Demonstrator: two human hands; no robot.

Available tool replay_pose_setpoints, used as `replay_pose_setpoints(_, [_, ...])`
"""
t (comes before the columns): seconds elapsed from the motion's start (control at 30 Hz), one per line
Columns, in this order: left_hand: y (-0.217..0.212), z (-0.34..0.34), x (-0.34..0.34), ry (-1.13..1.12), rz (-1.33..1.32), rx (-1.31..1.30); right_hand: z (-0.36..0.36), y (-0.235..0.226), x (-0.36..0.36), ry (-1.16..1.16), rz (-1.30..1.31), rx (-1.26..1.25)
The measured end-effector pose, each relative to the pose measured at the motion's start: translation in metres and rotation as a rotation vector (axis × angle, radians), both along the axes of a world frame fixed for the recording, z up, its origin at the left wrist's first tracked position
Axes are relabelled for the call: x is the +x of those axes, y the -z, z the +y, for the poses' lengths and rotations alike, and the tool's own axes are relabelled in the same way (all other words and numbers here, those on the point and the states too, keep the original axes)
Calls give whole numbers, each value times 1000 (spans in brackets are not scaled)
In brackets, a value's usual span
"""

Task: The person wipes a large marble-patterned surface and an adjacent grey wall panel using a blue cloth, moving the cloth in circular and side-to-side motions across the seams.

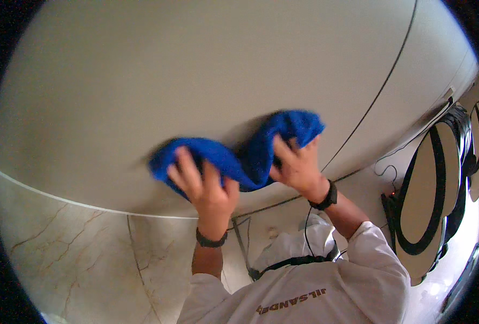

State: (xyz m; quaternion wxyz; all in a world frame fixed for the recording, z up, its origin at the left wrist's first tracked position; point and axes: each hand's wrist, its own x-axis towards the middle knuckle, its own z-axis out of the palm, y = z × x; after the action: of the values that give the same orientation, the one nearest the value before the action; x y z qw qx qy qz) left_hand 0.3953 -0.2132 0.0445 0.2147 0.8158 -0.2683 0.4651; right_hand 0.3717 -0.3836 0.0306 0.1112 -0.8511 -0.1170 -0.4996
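Pale cream wall fills most of the view, curved by the lens, with a thin dark seam running down its right part. Below it lies marble floor, beige with brown veins, met along a white edge line.

A blue cloth is pressed flat against the wall, bunched in the middle. The left hand lies on the cloth's left end, fingers spread and curled over the fabric, so its grip is a loose hold on the cloth. The right hand covers the right part, fingers pushed into the folds, its grip likewise closed on the cloth. The cloth's left edge is blurred.

Both wrists wear dark bands. White sleeves come in from the lower edge, with a white shirt below them. A thin black cable hangs under the right wrist.

At the right edge stand oval cream panels with black rims, leaning near the wall, and more dark cables trail beside them.
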Motion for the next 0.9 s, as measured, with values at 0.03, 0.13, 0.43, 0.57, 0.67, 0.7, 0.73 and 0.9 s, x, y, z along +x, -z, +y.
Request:
replay_pose_setpoints(0.03, [-1,-6,2,-10,-8,-13,-15,2,-2,86,-4,64])
replay_pose_setpoints(0.13, [21,-34,-14,-91,6,-61,-60,3,-17,185,-62,172])
replay_pose_setpoints(0.43, [51,-195,-49,-9,233,166,-183,54,-50,-108,229,-83])
replay_pose_setpoints(0.57, [16,-255,-53,-21,7,56,-259,27,-53,17,154,50])
replay_pose_setpoints(0.67, [15,-297,-62,-101,-1,45,-317,43,-60,215,-18,122])
replay_pose_setpoints(0.7, [22,-310,-65,-113,6,68,-331,39,-66,272,26,126])
replay_pose_setpoints(0.73, [32,-321,-69,-126,13,91,-341,49,-70,273,33,231])
replay_pose_setpoints(0.9, [68,-373,-82,227,90,435,-351,136,-91,105,177,342])
